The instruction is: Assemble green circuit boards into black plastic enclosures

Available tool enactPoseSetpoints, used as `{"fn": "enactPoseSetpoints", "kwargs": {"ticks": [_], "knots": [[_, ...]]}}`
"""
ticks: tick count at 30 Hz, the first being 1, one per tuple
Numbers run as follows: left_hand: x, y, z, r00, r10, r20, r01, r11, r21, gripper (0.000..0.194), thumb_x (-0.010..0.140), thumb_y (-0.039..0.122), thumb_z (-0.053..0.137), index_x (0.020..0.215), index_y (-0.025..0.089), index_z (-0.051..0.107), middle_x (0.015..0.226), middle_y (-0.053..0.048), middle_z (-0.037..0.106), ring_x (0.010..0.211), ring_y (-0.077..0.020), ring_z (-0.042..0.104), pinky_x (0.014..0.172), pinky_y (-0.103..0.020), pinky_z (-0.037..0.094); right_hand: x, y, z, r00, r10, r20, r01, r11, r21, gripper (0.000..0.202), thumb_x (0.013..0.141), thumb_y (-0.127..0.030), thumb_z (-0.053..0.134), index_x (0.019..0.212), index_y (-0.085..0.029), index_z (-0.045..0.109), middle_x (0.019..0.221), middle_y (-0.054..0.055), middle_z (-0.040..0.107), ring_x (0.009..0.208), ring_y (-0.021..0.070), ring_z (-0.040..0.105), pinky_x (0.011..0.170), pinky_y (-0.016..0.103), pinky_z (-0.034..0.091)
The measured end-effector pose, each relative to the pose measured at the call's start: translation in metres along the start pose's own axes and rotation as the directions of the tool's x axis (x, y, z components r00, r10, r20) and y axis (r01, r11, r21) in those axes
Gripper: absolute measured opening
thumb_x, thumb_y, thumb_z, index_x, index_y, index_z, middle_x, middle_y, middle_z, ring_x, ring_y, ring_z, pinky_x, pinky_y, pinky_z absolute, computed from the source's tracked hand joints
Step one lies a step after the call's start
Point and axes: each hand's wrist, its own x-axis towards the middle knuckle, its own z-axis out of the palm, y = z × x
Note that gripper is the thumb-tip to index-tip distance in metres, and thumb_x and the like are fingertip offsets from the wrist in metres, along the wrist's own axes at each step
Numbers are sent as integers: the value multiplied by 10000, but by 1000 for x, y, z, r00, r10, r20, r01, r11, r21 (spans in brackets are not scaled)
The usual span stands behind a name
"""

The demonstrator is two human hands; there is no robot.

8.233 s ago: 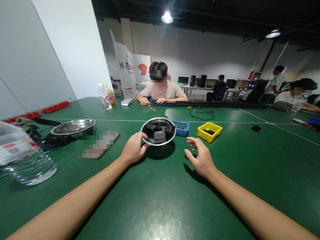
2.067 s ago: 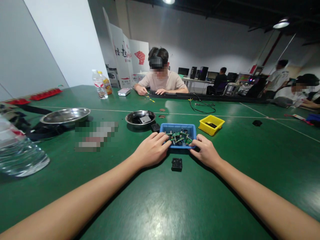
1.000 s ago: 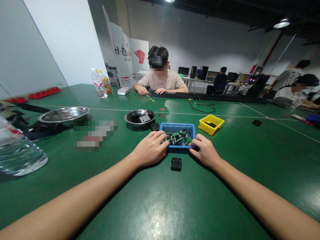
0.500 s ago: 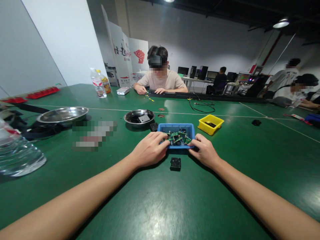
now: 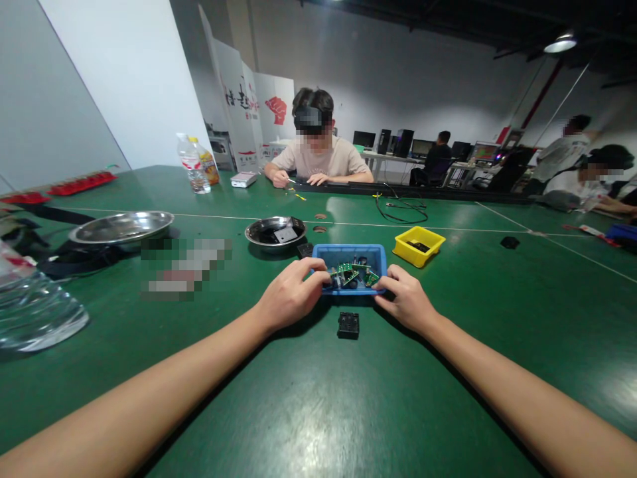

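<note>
A blue plastic bin (image 5: pixel 349 249) holds several small green circuit boards (image 5: pixel 351 273) with dark parts among them. My right hand (image 5: pixel 407 297) grips the bin's right front corner, thumb below and fingers at the rim. Over the left side, my left hand (image 5: pixel 293 292) reaches in with thumb and fingers closed together at the boards. Whatever lies between those fingertips is too small to make out. Just in front of the bin, a black square plastic housing (image 5: pixel 348 325) rests on the green table (image 5: pixel 318 411).
Behind the bin stand a steel bowl (image 5: pixel 253 237) with dark parts and a yellow bin (image 5: pixel 432 239). At left are a steel dish (image 5: pixel 164 220) and a large water bottle (image 5: pixel 40 312). A black cable (image 5: pixel 401 216) lies farther back. Across the table sits a person (image 5: pixel 321 156).
My left hand has shifted slightly left and its fingers have drawn closer together. The boards near its fingertips have changed position. My right hand stays on the bin.
</note>
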Motion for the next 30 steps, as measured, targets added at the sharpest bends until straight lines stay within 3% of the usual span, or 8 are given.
{"fn": "enactPoseSetpoints", "kwargs": {"ticks": [6, 11, 22, 27, 30], "knots": [[-2, -3, 2, 994, -90, -61, 84, 993, -84, 188, 911, 55, 501, 1066, 144, 560, 1058, -117, 595, 978, -186, 622, 831, -321, 584, 1, -1, -1, 1000, 3, 9, -3, 1000, 3, 58, 800, -129, 644, 799, -186, 654, 801, 28, 496, 724, 168, 514, 647, 259, 423], [-3, -5, 4, 990, -137, -31, 135, 989, -63, 242, 922, 74, 497, 1136, 148, 583, 1113, -128, 596, 1055, -212, 624, 885, -369, 590, 1, -1, -1, 1000, 4, 16, -4, 1000, 11, 71, 800, -127, 634, 802, -194, 658, 802, 29, 500, 725, 170, 509, 649, 262, 428], [-6, -9, 6, 997, -26, 66, 22, 998, 60, 317, 931, 56, 469, 1182, 157, 634, 1160, -147, 646, 1054, -226, 647, 848, -395, 594, 1, -2, -1, 1000, -8, 29, 8, 1000, 1, 94, 796, -117, 636, 817, -202, 668, 803, 24, 489, 720, 164, 484, 646, 257, 423], [-6, -8, 6, 996, -76, 55, 73, 996, 54, 354, 926, 46, 473, 1229, 165, 610, 1229, -149, 617, 1091, -227, 638, 883, -402, 591, 2, -2, -2, 999, -48, 23, 48, 999, -1, 90, 796, -109, 634, 831, -182, 674, 793, 25, 481, 718, 163, 487, 636, 255, 418], [-5, -8, 5, 995, -95, 19, 94, 995, 37, 287, 926, 58, 477, 1152, 145, 631, 1211, -156, 607, 1092, -227, 631, 878, -395, 592, 2, -2, -1, 999, -39, 28, 39, 999, 5, 104, 792, -106, 639, 835, -194, 675, 795, 21, 486, 721, 160, 489, 639, 252, 420]]}}
